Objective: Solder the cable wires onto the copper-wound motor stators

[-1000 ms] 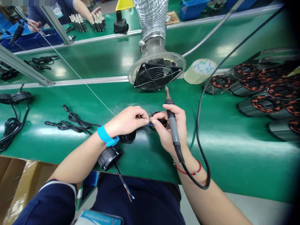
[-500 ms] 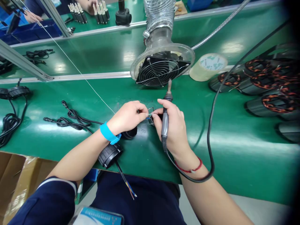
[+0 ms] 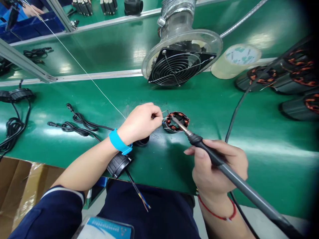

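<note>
My right hand grips a soldering iron, its metal tip over the near-left part of a round motor coil ring with copper windings. Fingers of my left hand are pinched at the ring's left side, around thin wires whose ends are partly hidden. A thin white strand runs from the upper left down to my left hand. Beneath my left wrist lies a black ribbed cap with a cable ending in coloured wires. A dark round part is partly covered by my left hand.
A fan with a round hood hangs behind the ring. To its right stand a tape roll and several copper-wound motor parts. Coiled black cables lie on the left of the green table. Another person's hand shows at upper left.
My right hand has moved away from my left, to the right and nearer to me. The soldering iron has swung from upright to pointing at the ring, which now shows. The view has shifted slightly.
</note>
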### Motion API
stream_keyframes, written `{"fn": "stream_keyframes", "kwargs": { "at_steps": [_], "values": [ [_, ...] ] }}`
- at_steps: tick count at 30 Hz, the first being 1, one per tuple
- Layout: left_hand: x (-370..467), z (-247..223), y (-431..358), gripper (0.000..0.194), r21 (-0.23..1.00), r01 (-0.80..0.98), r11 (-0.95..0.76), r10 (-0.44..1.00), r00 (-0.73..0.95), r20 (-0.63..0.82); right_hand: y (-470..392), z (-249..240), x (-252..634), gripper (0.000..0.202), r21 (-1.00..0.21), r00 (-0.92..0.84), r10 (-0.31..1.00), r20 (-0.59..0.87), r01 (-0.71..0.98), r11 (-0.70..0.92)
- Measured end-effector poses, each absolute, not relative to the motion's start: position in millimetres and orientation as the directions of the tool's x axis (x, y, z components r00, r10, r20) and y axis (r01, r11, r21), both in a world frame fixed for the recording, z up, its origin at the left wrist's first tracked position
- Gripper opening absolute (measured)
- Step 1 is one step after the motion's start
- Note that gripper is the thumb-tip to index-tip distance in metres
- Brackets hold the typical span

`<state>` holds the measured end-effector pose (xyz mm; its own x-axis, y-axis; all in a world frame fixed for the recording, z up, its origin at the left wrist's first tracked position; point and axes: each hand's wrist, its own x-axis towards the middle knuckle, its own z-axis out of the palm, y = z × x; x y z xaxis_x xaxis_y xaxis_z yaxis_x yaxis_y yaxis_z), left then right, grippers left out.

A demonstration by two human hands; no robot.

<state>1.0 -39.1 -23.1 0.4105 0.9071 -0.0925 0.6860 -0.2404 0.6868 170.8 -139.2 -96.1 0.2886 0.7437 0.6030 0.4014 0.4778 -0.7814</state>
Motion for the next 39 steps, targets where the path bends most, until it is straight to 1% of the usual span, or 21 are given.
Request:
{"fn": "stream_keyframes", "kwargs": {
  "at_steps": [2, 7, 22, 28, 32, 36, 39],
  "values": [
    [1.3, -23.7, -39.0, 0.020, 0.687, 0.686, -0.239, 0.908, 0.410, -0.093, -137.3, -98.3, 171.5, 0.024, -0.778, 0.266, 0.745, 0.612, 0.370, 0.508],
    [1.0, -24.7, -38.7, 0.020, 0.691, 0.681, -0.244, 0.904, 0.417, -0.091, -137.1, -97.6, 172.1, 0.024, -0.800, 0.257, 0.768, 0.587, 0.331, 0.501],
    [1.2, -25.4, -38.1, 0.020, 0.706, 0.669, -0.232, 0.911, 0.403, -0.082, -139.3, -96.8, 170.8, 0.028, -0.799, 0.243, 0.777, 0.581, 0.354, 0.487],
    [0.9, -24.4, -37.7, 0.020, 0.702, 0.672, -0.235, 0.909, 0.407, -0.085, -140.7, -95.0, 169.7, 0.021, -0.788, 0.276, 0.760, 0.588, 0.404, 0.463],
    [0.3, -24.9, -37.4, 0.019, 0.699, 0.677, -0.231, 0.912, 0.401, -0.088, -141.6, -96.5, 169.4, 0.024, -0.815, 0.267, 0.793, 0.547, 0.384, 0.433],
    [-0.1, -25.6, -37.4, 0.019, 0.696, 0.680, -0.233, 0.911, 0.403, -0.089, -142.2, -99.3, 170.8, 0.026, -0.801, 0.293, 0.763, 0.577, 0.385, 0.458],
    [-0.5, -25.9, -37.0, 0.019, 0.694, 0.682, -0.231, 0.911, 0.402, -0.093, -140.6, -92.6, 173.4, 0.034, -0.820, 0.312, 0.792, 0.524, 0.434, 0.372]
  ]
}}
